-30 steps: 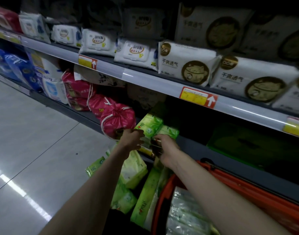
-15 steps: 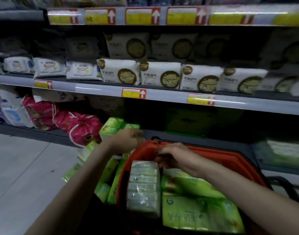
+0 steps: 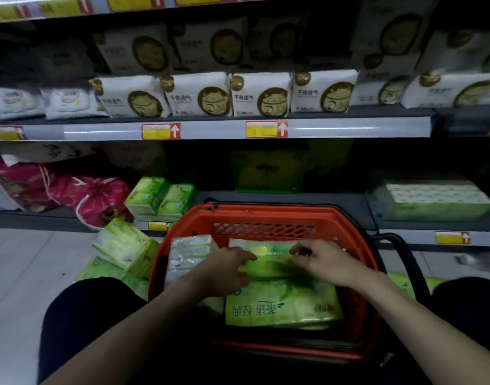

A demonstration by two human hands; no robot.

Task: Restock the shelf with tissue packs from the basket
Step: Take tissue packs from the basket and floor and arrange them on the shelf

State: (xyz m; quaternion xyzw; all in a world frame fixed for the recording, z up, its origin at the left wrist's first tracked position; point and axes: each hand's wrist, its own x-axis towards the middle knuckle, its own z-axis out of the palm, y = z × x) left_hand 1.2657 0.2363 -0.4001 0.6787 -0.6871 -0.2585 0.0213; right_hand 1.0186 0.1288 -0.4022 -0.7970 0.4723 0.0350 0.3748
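A red plastic basket (image 3: 266, 218) stands on the floor before the bottom shelf (image 3: 294, 198). Inside lie a large green tissue pack (image 3: 282, 309), a second green pack (image 3: 269, 259) behind it and a clear-wrapped white pack (image 3: 188, 251) at the left. My left hand (image 3: 227, 270) and my right hand (image 3: 324, 259) both reach into the basket and grip the second green pack at its two ends. Two green tissue packs (image 3: 160, 198) stand upright on the bottom shelf, left of the basket.
Several green packs (image 3: 124, 248) lie on the floor left of the basket. Pink drawstring bags (image 3: 93, 198) fill the bottom shelf's left. White packs (image 3: 260, 95) line the upper shelf. More tissue packs (image 3: 432, 201) sit on the shelf at the right. My knees flank the basket.
Both hands left the green packs on the bottom shelf and came down into the basket, where they now hold a green pack. The view swung right and down.
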